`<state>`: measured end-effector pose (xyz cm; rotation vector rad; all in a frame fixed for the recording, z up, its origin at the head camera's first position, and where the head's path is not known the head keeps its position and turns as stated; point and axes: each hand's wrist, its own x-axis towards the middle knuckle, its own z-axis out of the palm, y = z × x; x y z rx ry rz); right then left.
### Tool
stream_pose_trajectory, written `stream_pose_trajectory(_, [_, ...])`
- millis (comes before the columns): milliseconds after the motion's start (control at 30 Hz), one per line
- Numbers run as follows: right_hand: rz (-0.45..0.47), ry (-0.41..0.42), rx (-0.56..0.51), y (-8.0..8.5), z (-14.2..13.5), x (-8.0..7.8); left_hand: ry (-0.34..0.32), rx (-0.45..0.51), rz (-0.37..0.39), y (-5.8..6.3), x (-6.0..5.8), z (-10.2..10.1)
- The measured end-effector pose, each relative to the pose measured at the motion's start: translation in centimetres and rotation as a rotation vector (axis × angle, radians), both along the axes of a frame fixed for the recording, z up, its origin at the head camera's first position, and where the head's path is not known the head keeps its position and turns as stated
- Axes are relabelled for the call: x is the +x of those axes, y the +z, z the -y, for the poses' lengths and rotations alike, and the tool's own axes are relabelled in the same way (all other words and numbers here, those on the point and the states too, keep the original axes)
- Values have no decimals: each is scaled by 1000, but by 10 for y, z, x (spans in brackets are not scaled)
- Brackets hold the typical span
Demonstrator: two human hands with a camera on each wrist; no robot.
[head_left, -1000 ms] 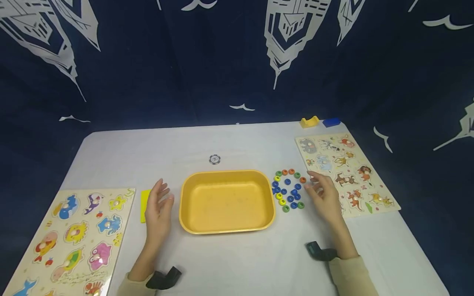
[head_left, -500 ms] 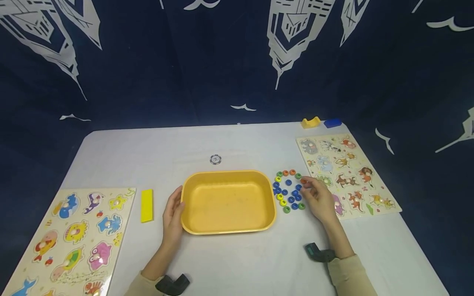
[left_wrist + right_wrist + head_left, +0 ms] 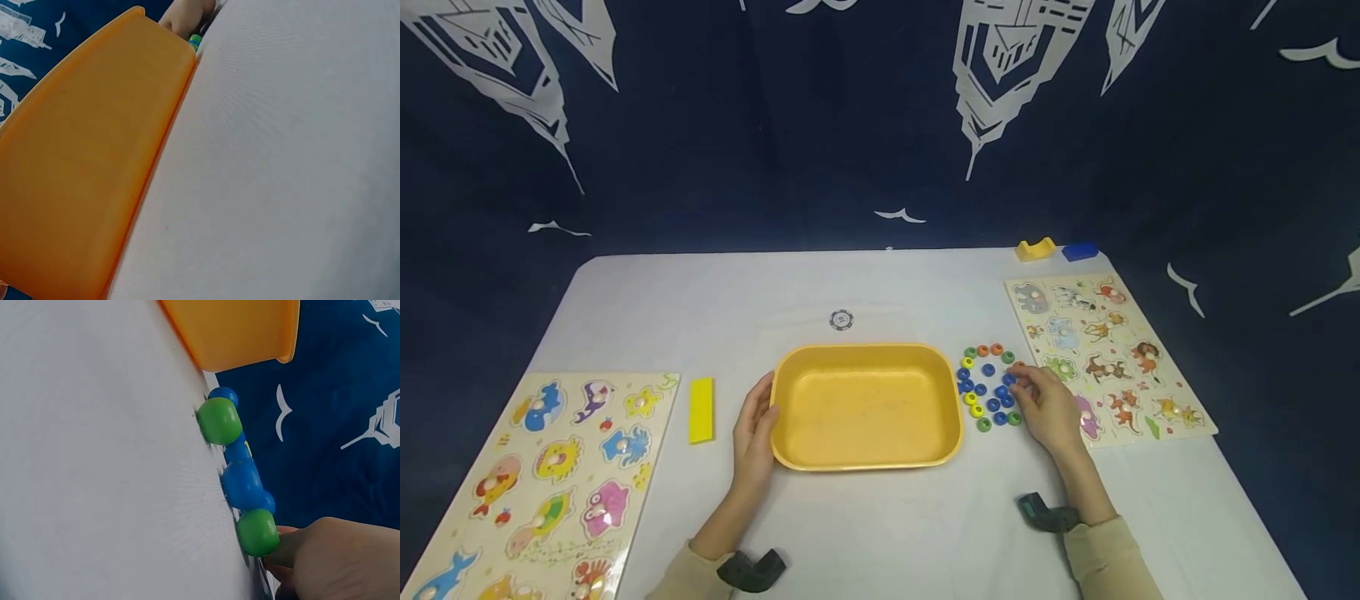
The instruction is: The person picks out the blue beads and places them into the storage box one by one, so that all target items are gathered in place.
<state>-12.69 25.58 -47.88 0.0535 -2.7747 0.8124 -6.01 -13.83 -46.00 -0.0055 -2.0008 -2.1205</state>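
Observation:
A yellow tray (image 3: 867, 462) stands at the middle of the white table. My left hand (image 3: 752, 442) grips its left side, thumb at the rim and fingers along the outer wall. Right of the tray lies a cluster of round beads in blue, green, yellow and orange. My right hand (image 3: 1051, 408) is at the cluster's right edge, its thumb and forefinger pinching a blue bead (image 3: 1010, 378). An orange bead there is partly covered by the forefinger. In the right wrist view, the fingers are partly hidden behind a green bead (image 3: 257, 532).
Picture puzzle boards lie at left (image 3: 542, 500) and right (image 3: 1112, 358). A yellow block (image 3: 702, 410) is beside the left board, and a round chip (image 3: 841, 320) behind the tray. A yellow curved block (image 3: 1035, 250) and a blue block (image 3: 1080, 252) sit at the far right edge.
My left hand has moved right from beside the yellow block onto the tray's left side. My right thumb and forefinger have closed in on the bead cluster. The head view has shifted slightly.

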Motion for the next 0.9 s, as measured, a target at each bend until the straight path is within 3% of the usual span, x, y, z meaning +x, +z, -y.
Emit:
stream_pose_trajectory(67, [-3, -9, -6, 0, 1, 1, 3, -2, -1, 2, 0, 0])
stream_pose_trajectory(167, [-20, -27, -51, 5, 2, 4, 5, 15, -4, -5, -2, 1])
stream_pose_trajectory(300, [-68, -3, -112, 28, 14, 9, 1, 17, -13, -17, -5, 2])
stream_pose_trajectory(400, [-118, 92, -144, 53, 40, 11, 3, 1, -14, -17, -5, 3])
stream_pose_trajectory(500, [-136, 241, -190, 74, 76, 12, 11, -12, -13, -17, -5, 4])
stream_pose_trajectory(633, [-57, 401, -210, 85, 132, 14, 10, -8, -8, -16, -4, 3])
stream_pose_trajectory(900, [205, 510, -82, 68, 225, 11, 16, 11, 25, -3, -3, 1])
